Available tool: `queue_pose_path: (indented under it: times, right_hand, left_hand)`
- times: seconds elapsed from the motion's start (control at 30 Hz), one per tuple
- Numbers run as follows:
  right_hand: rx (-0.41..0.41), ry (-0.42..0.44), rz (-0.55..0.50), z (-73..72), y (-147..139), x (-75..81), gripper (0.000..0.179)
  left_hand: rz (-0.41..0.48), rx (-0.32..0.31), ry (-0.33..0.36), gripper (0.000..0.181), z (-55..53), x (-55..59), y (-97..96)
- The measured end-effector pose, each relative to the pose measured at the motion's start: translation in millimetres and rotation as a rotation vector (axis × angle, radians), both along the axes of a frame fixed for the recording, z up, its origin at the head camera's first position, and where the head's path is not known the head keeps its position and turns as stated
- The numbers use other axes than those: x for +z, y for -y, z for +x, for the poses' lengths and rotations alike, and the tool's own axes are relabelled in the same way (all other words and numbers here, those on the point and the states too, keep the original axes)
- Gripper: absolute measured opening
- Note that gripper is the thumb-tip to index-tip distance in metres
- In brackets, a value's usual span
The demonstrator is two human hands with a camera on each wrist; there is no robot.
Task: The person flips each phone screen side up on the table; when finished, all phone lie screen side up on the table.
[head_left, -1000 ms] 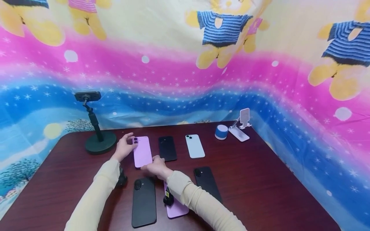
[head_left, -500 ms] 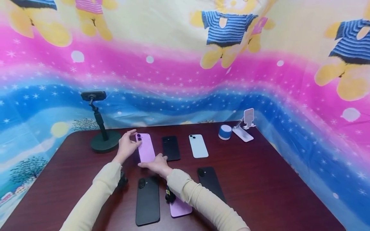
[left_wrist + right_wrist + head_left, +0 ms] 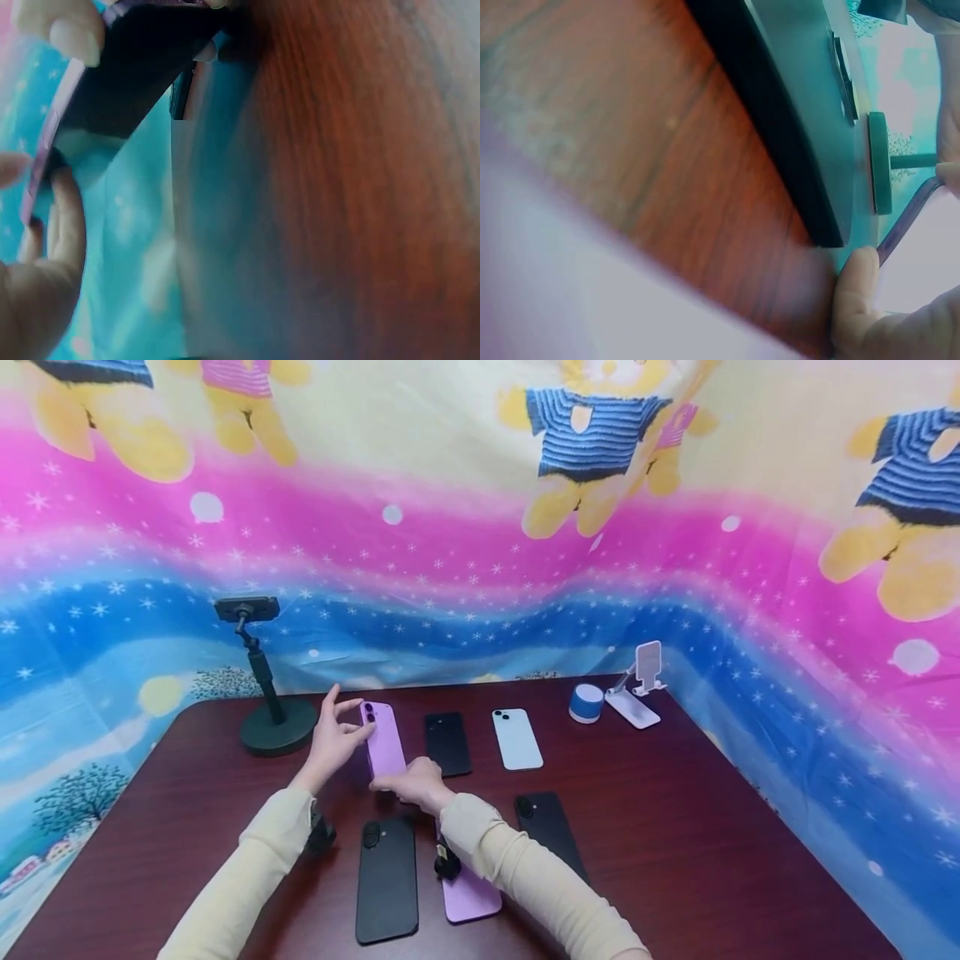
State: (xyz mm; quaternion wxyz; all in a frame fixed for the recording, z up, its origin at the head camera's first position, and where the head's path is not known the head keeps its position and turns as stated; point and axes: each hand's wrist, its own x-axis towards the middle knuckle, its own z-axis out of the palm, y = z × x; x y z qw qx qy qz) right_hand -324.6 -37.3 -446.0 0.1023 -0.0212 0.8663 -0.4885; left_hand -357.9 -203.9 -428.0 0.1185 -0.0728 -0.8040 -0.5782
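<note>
A purple phone [image 3: 384, 745] is held tilted up off the table, its camera side toward me in the head view. My left hand [image 3: 335, 742] pinches its upper left edge near the lenses, with the index finger pointing up. At the lower right corner, my right hand [image 3: 422, 783] grips the phone with thumb and fingers. The left wrist view shows the phone's dark screen [image 3: 124, 71] from below, between both hands. In the right wrist view, my right thumb [image 3: 856, 281] lies along the phone's edge.
A black phone [image 3: 447, 745] and a pale phone [image 3: 517, 740] lie behind. Nearer are a dark grey phone [image 3: 387, 885], another purple phone [image 3: 471, 893] and another black phone [image 3: 551, 831]. A green stand [image 3: 279, 727], a blue-white cylinder [image 3: 586, 704] and a white stand [image 3: 633, 706] line the back.
The held purple phone has come up from the table and tilted. Both hands have risen with it, and the left fingers have spread upward. The head view has shifted slightly.
</note>
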Motion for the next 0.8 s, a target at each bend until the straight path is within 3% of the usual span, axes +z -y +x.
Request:
queue_pose_path:
  times: [0.1, 0.17, 0.23, 0.33, 0.43, 0.67, 0.8]
  right_hand:
    - [-0.011, 0.052, -0.082, 0.5, -2.3, -0.9, 0.036]
    - [-0.014, 0.065, -0.106, 0.4, -4.1, -1.9, 0.037]
    - [-0.01, 0.072, -0.125, 0.4, -5.8, -3.1, 0.041]
    - [0.007, 0.067, -0.147, -0.9, -7.4, -5.4, 0.044]
    - [0.027, 0.071, -0.179, -2.2, -9.0, -6.1, 0.043]
    - [0.131, 0.104, -0.26, -3.1, -14.9, -7.1, 0.054]
    - [0.18, 0.136, -0.3, -5.0, -17.3, -7.5, 0.054]
  left_hand:
    - [0.193, -0.145, 0.023, 0.079, 1.0, -6.6, 5.5]
    - [0.247, -0.219, 0.018, 0.073, -2.0, -14.5, 10.1]
    - [0.231, -0.245, 0.016, 0.071, -4.1, -19.8, 12.9]
    - [0.15, -0.233, 0.027, 0.07, -6.1, -24.3, 16.3]
    - [0.094, -0.237, 0.076, 0.068, -6.7, -25.9, 18.8]
    - [0.159, -0.371, 0.258, 0.068, -4.8, -32.0, 22.0]
    - [0.201, -0.445, 0.31, 0.072, -3.6, -33.8, 21.9]
